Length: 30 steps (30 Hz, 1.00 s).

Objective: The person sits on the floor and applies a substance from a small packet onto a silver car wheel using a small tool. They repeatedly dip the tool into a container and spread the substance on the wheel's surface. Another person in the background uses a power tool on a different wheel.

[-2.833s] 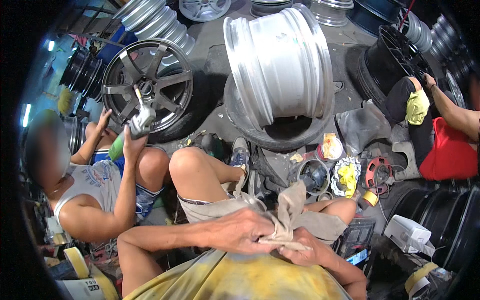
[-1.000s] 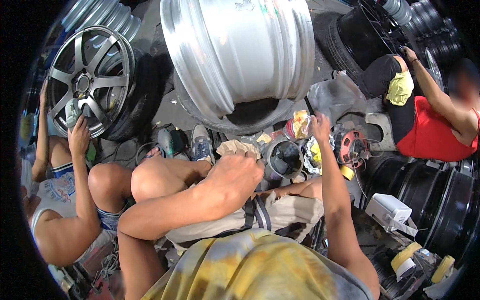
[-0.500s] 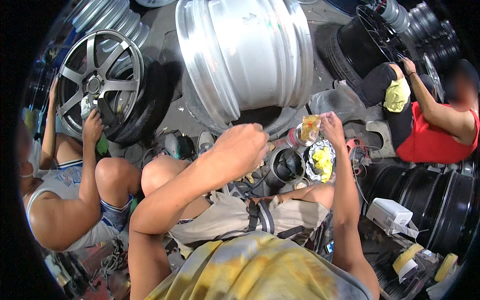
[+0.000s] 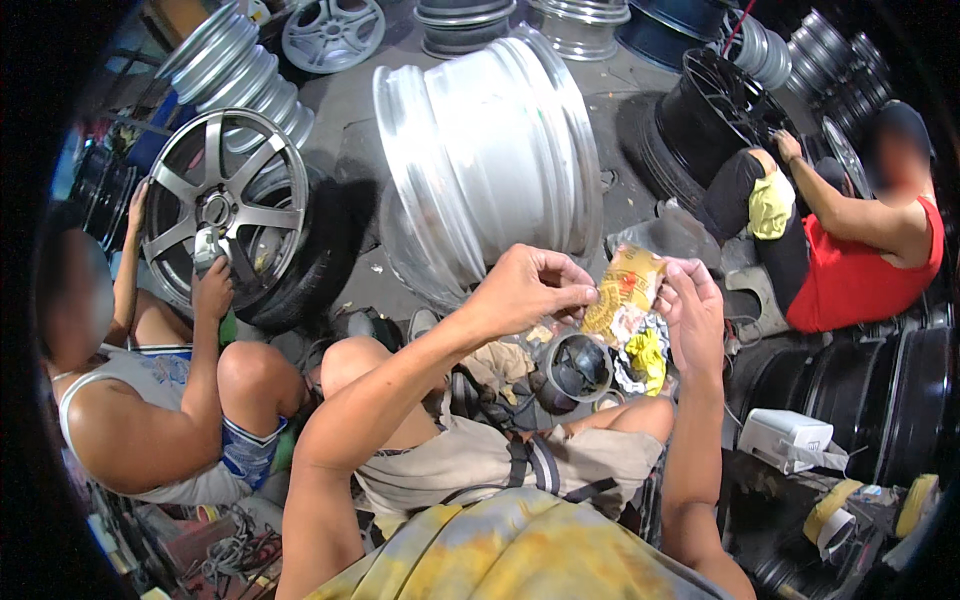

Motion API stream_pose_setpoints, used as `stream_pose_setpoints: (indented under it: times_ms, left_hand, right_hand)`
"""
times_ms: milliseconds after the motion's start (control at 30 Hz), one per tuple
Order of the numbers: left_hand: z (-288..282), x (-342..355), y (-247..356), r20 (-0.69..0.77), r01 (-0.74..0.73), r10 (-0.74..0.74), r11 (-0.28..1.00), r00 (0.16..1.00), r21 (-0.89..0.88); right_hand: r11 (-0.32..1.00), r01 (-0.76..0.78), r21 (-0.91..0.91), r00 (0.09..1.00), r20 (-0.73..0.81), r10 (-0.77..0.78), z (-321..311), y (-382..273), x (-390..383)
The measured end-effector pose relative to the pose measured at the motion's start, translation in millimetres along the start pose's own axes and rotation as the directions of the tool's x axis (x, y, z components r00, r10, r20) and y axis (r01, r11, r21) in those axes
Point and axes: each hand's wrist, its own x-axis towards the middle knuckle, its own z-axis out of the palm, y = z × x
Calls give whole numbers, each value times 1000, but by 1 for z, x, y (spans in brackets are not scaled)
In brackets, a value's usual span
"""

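Note:
My right hand (image 4: 692, 300) pinches the right edge of a tan, printed sheet of sandpaper (image 4: 625, 283) between thumb and fingers. At the sheet's left edge, my left hand (image 4: 540, 290) has its thumb and forefinger closed in a pinch. The sheet hangs tilted above a round tub (image 4: 580, 368) with dark material inside. Just below my right hand lies a yellow cloth (image 4: 645, 358) among crumpled white and dark wrapping. Beyond my hands, a large silver wheel rim (image 4: 490, 150) stands on a tire.
On the left, a co-worker holds a tool (image 4: 207, 250) against a grey spoked wheel (image 4: 222, 205). A co-worker in a red top (image 4: 860, 265) sits at the right by a black wheel (image 4: 715, 100). A white box (image 4: 785, 438) stands near stacked black rims (image 4: 870, 400).
My left hand has gone from a fist to a pinch at the sandpaper's left edge. My right hand has brought the sheet nearer, and it shows larger. The view has tilted up.

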Motion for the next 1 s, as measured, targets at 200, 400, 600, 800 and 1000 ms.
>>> stream_pose_setpoints:
  times_ms: [200,400,600,800,1000]
  left_hand:
    - [-4,-7,7,-2,-16,16,994,1000,-105]
    - [-19,-1,17,-123,-244,259,962,958,127]
    - [-65,-12,39,-239,-254,269,963,933,94]
    - [-70,-20,48,-261,-270,298,953,918,140]
    - [-71,-20,45,-288,-328,370,926,883,186]
  right_hand:
    - [991,64,121,998,6,-65,11,2,-4]
    - [988,121,96,990,67,-127,29,-5,4]
    - [406,592,-696,767,333,-548,65,-34,9]
    - [-14,767,-642,560,680,-473,90,-39,6]
    - [-148,787,-599,513,768,-383,103,-39,14]
